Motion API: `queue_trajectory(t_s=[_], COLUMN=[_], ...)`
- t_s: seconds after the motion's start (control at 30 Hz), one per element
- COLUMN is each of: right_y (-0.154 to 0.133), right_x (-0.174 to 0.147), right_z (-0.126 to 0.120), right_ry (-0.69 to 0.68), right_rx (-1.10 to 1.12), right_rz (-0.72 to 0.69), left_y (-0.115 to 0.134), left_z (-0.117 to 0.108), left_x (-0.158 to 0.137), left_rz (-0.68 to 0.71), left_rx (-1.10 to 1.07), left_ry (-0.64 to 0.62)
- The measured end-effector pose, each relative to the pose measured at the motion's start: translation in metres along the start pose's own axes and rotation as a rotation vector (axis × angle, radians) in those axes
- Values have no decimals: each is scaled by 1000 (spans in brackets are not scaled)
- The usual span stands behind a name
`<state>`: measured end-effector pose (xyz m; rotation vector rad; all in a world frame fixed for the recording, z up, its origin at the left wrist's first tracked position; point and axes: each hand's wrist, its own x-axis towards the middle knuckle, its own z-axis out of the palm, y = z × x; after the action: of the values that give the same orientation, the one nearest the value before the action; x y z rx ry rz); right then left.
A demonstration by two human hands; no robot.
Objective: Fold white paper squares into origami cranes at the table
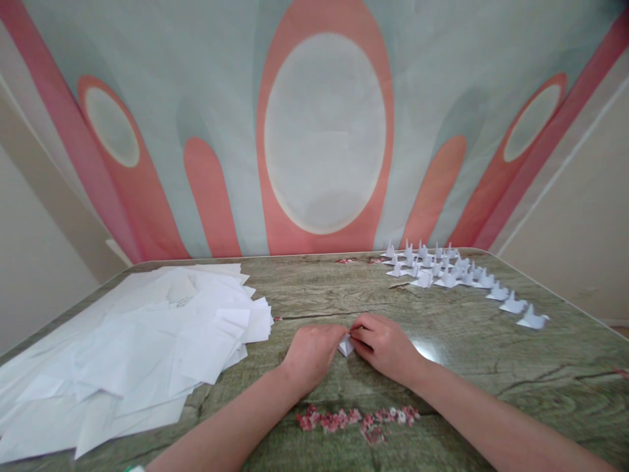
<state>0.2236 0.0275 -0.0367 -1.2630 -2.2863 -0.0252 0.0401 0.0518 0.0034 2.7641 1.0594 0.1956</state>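
Note:
A small folded piece of white paper [346, 346] is between my two hands, low over the middle of the table. My left hand [314, 354] grips its left side, fingers closed together. From the right, my right hand [382, 344] pinches the paper near its top between thumb and fingers. The fingertips of both hands nearly meet there and hide part of the folds. Several white folded paper cranes [448, 278] stand in rows at the back right of the table.
A wide, loose heap of white paper sheets [147, 347] covers the table's left side. The wood-patterned table [304, 288] has pink flower prints. Behind its far edge hangs a green and coral patterned backdrop [324, 242].

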Motion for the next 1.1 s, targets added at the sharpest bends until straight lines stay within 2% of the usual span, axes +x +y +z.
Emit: queue_trajectory(t_s=[0.27,0.47,0.63,0.87,1.1], right_y=[0,-5,-8,-4,5], right_x=[3,4,1,1,0], right_z=[-1,-8,-14,-15,-3], right_ry=[-17,-68,-133,-106,-37], right_rx=[-153,-154,-46,161,322], right_rz=[-91,-124,-74,36,201], left_y=[7,10,10,11,11], left_z=[-3,-6,-6,-7,-5], left_x=[-3,-5,-6,-7,-9], left_rz=[15,16,28,66,105], left_rx=[50,44,17,37,50], left_ry=[-12,-21,-28,-33,-7])
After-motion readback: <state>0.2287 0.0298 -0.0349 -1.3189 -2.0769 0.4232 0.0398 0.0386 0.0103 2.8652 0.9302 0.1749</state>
